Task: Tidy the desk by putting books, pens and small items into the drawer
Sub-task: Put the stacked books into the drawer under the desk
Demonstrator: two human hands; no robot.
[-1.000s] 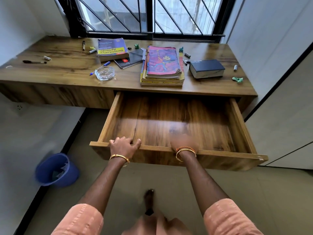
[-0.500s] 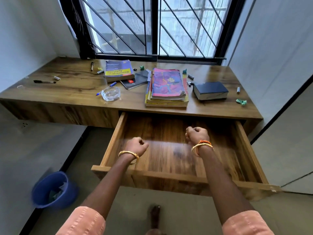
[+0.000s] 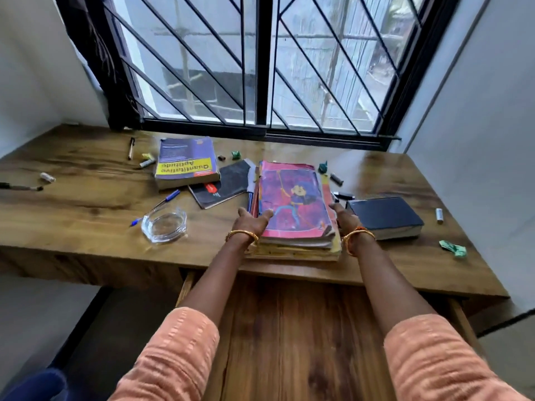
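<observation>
Left hand [image 3: 251,222] at the left edge of the book stack [image 3: 293,209], thumb lying on the pink top cover, fingers hidden down the stack's side, so whether it grips or just touches: cannot tell. Right hand [image 3: 343,219] at the stack's right edge, fingers stretched forward along the side, looks relaxed and uncurled, touching or just beside the books. Gold bangles on both wrists, orange sleeves at the bottom of the view.

Stack sits on the wooden desk [image 3: 86,204] near its front edge, directly above the pulled-out drawer [image 3: 289,337]; drawer floor is bare wood where visible between the arms.

Other items on the desk:
- yellow-and-purple book [image 3: 186,162] left of the stack, partly on top of a black notebook [image 3: 224,183]
- dark blue hardcover book [image 3: 386,217] just right of the right hand
- glass ashtray [image 3: 164,225] front left, blue pen [image 3: 156,206] touching or just behind it
- brown pen [image 3: 131,148] toward the back left, black marker [image 3: 20,187] at far left edge
- small caps, erasers and green paper bits scattered; one green piece [image 3: 453,248] near the right front corner, a white cap [image 3: 439,215] by it

Barred window [image 3: 260,62] behind the desk. Blue bin [image 3: 34,384] at the bottom left corner, mostly cut off.
</observation>
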